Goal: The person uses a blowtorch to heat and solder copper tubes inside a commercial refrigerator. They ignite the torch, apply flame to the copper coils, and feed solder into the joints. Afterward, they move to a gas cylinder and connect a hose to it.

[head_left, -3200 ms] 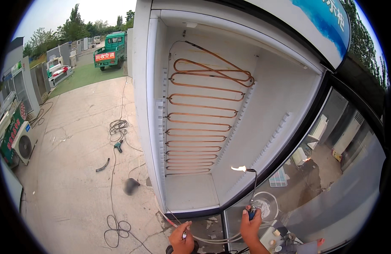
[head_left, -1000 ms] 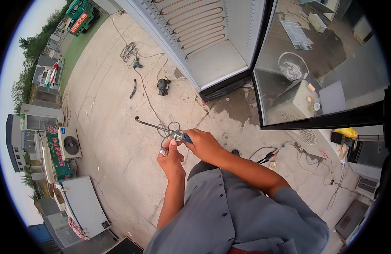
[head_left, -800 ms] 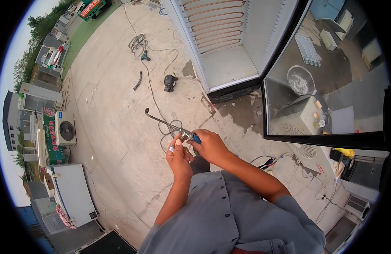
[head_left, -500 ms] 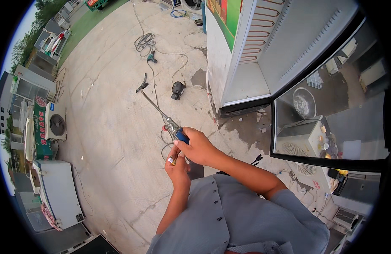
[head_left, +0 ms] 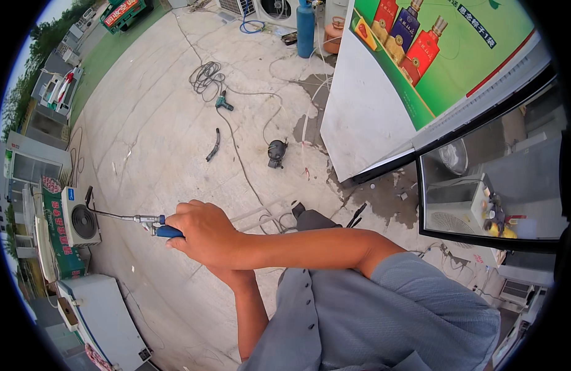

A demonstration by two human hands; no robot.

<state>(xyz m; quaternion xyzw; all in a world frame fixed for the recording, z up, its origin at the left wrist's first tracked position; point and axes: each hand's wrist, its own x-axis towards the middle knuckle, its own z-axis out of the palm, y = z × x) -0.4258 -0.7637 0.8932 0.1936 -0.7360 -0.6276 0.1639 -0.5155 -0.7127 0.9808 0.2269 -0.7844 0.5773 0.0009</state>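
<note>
My right hand [head_left: 205,234] is closed round the blue handle of a metal gas torch [head_left: 150,220]. Its thin bent neck points left, and the tip lies in line with the outdoor fan unit [head_left: 82,216] behind it. Pale hoses [head_left: 261,214] run rightward from behind my right hand. Below the right wrist, my left hand [head_left: 227,276] is mostly covered by the right one. Its fingers are hidden, so what it holds does not show.
A tall fridge [head_left: 366,123] with its glass door [head_left: 483,179] swung out stands at the right. On the concrete lie a green power drill [head_left: 224,101], a round black motor-like part [head_left: 276,153] and a black curved piece [head_left: 214,145]. A blue cylinder [head_left: 305,31] stands farther back.
The torch has swung from pointing up and away to pointing left, carried by my right hand. My left hand, which showed a small pale-and-yellow item, is now behind the right. The view has shifted too.
</note>
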